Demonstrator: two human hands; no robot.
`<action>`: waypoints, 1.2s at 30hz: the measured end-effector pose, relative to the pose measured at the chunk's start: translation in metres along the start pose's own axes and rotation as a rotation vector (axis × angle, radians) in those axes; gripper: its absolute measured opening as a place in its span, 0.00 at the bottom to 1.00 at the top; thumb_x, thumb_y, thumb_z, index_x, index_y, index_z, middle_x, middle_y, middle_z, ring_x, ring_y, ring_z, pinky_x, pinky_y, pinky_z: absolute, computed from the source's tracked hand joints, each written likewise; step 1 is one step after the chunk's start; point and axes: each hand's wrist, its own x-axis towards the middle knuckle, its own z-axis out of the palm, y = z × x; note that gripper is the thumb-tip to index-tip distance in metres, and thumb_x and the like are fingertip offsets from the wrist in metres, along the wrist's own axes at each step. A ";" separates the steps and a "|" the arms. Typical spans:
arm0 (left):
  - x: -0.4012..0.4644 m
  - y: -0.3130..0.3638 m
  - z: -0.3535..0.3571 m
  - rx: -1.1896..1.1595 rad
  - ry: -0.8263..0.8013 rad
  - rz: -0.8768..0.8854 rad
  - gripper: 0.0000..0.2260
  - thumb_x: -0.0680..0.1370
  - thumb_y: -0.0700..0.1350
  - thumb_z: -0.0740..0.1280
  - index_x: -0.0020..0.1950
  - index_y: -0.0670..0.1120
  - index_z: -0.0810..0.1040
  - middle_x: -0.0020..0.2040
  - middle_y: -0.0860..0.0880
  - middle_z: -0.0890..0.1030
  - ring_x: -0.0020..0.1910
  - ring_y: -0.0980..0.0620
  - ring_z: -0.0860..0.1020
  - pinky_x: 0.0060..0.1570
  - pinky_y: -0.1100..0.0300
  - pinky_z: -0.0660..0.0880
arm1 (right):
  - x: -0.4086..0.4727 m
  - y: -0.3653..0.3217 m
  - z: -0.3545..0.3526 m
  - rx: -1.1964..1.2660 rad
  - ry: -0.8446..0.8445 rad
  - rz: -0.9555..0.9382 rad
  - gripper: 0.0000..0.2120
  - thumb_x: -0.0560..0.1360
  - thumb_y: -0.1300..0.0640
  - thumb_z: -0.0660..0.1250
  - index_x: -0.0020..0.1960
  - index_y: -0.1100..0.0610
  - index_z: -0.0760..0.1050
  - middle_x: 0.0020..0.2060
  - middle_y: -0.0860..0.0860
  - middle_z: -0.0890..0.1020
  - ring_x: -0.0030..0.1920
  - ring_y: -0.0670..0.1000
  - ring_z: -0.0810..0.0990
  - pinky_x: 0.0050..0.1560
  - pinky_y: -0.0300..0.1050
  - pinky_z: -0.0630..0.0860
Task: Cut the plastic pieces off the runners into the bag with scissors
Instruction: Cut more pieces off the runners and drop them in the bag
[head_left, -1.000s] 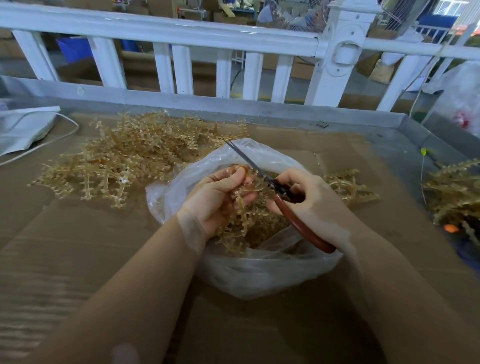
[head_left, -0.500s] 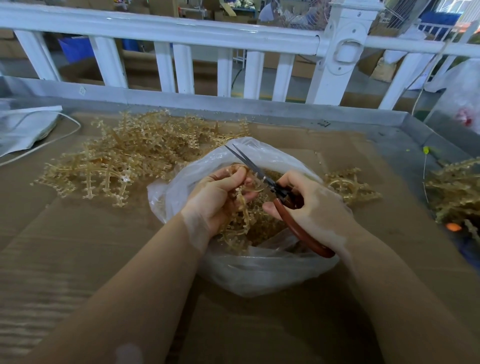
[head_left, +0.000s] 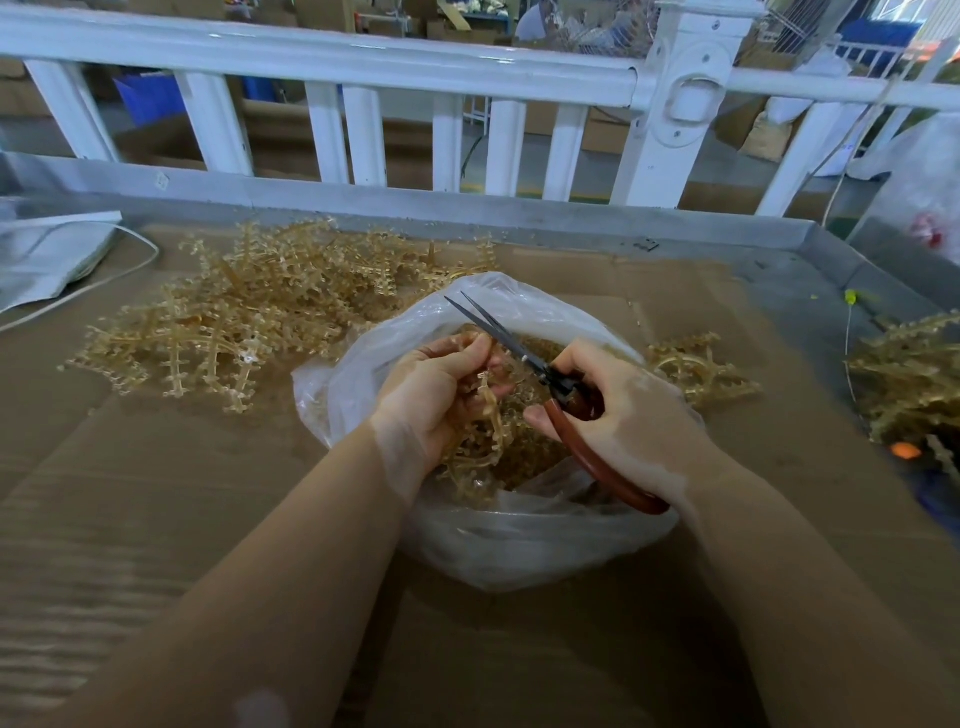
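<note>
**Amber runner held upright over the bag, blades parted beside its top**

Amber plastic makes up the runner (head_left: 488, 415) that the left hand (head_left: 441, 395) grips with curled fingers directly above the open mouth of the clear bag (head_left: 519, 540); its long axis runs roughly from the bag's near rim toward its far rim, tilted upward, with the upper end pinched at the fingertips and the lower end trailing down into the bag; the right hand (head_left: 623, 415) is closed round the red-brown handles of the scissors (head_left: 524, 358), over the bag's right half; the blades are slightly parted and point up and away toward the bag's far rim, crossing just beside the runner's upper end, on its right; whether a piece sits between the blades I cannot tell.

Judged from this, the next cut turns on the blades lying across the runner's branches rather than along its stem, and the right hand is the nearer to that top end; cut pieces should drop straight into the bag, which already holds a heap of them (head_left: 530, 457).

Beyond the bag's far-left rim lies a pile of uncut runners (head_left: 249, 322) on the cardboard (head_left: 156, 519); a smaller cluster (head_left: 701, 369) sits just off the bag's right rim.
</note>
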 end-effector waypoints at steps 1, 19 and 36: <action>0.000 0.000 0.000 0.006 0.007 -0.002 0.02 0.75 0.36 0.65 0.46 0.40 0.78 0.29 0.49 0.80 0.28 0.55 0.80 0.38 0.60 0.76 | 0.000 0.000 0.000 -0.001 -0.003 -0.004 0.15 0.69 0.38 0.68 0.48 0.45 0.71 0.39 0.40 0.76 0.41 0.38 0.74 0.40 0.29 0.66; -0.002 0.004 0.008 -0.018 0.171 -0.089 0.04 0.77 0.35 0.65 0.43 0.39 0.77 0.26 0.48 0.80 0.25 0.53 0.80 0.24 0.64 0.75 | 0.001 -0.002 -0.003 -0.054 0.017 -0.065 0.21 0.65 0.34 0.65 0.51 0.46 0.70 0.44 0.43 0.76 0.46 0.46 0.74 0.48 0.50 0.74; -0.004 0.003 0.003 -0.045 0.039 -0.033 0.03 0.75 0.34 0.65 0.44 0.39 0.78 0.29 0.47 0.81 0.27 0.53 0.80 0.29 0.62 0.79 | -0.003 -0.005 0.000 -0.087 0.079 -0.071 0.16 0.70 0.37 0.67 0.48 0.48 0.71 0.39 0.42 0.78 0.40 0.44 0.76 0.41 0.42 0.73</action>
